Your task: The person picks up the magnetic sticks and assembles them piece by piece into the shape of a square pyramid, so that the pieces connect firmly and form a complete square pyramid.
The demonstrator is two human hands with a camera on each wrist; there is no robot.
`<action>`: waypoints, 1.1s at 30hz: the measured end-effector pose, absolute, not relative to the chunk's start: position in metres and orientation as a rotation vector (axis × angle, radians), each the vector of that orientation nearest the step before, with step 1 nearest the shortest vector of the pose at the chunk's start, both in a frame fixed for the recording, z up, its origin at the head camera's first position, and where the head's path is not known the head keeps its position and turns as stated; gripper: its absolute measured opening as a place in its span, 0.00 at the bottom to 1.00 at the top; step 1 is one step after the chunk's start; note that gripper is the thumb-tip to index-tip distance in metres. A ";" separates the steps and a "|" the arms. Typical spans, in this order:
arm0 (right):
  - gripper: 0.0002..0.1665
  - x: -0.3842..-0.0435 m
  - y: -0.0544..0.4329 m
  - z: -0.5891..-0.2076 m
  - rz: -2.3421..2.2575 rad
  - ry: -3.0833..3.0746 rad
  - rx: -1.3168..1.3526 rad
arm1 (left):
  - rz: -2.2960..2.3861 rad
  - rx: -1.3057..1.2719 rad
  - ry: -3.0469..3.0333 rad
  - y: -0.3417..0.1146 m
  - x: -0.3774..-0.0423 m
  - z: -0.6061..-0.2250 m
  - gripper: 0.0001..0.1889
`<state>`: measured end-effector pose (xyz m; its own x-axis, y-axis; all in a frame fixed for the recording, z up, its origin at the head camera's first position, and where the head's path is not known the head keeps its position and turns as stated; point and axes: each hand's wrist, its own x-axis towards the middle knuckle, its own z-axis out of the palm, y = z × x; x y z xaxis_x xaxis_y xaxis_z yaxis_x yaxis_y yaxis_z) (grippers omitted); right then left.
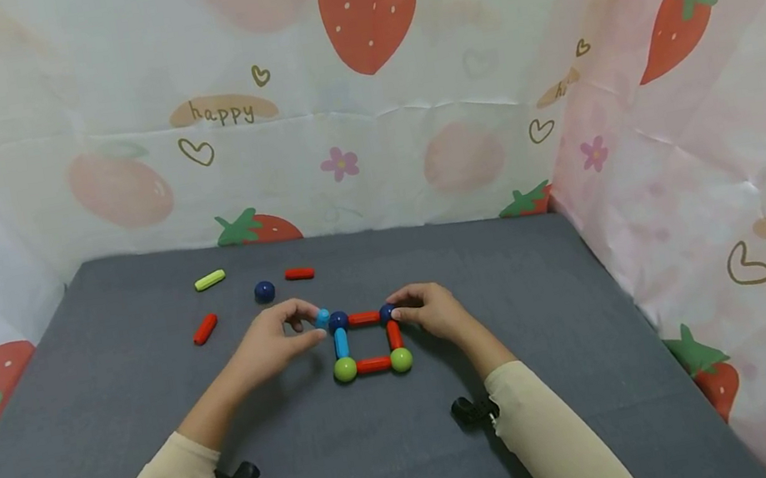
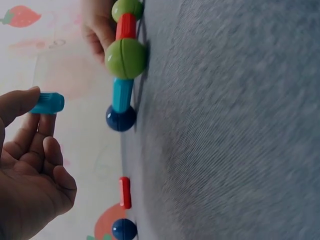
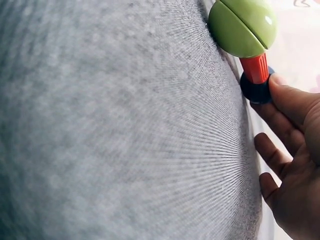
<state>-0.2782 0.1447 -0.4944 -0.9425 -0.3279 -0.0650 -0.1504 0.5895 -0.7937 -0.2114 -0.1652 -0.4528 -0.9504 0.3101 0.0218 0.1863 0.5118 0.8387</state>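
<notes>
My left hand (image 1: 273, 344) pinches a short light blue rod (image 2: 49, 103) between thumb and fingertips, close to the square's far left corner; in the left wrist view the rod stands above the table. My right hand (image 1: 435, 313) holds the dark blue ball (image 3: 255, 90) at the far right corner between thumb and fingers. The square lies flat, with two green balls (image 1: 346, 369) at its near corners and a dark blue ball (image 1: 339, 320) at the far left. Red rods (image 1: 374, 365) form three sides, and another light blue rod (image 1: 341, 343) makes the left side.
Beyond my left hand lie a loose dark blue ball (image 1: 265, 292), a red rod (image 1: 299, 273), a second red rod (image 1: 204, 329) and a yellow-green rod (image 1: 210, 281). The grey cloth-covered table (image 1: 361, 471) meets a strawberry-print curtain (image 1: 368, 148) at its back edge.
</notes>
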 end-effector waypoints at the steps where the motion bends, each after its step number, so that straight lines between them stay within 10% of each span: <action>1: 0.15 -0.278 0.145 -0.494 -1.277 2.613 -0.397 | 1.428 0.435 2.610 -0.164 -0.211 -0.454 0.14; 33: 0.14 -0.279 0.145 -0.496 -1.270 2.625 -0.388 | 1.126 0.644 2.622 -0.141 -0.207 -0.466 0.10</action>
<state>-0.2793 0.1450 -0.4959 -0.9457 -0.3186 -0.0639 -0.1476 0.5965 -0.7889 -0.2072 -0.1412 -0.4660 -0.8808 0.4728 -0.0250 0.3074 0.6114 0.7292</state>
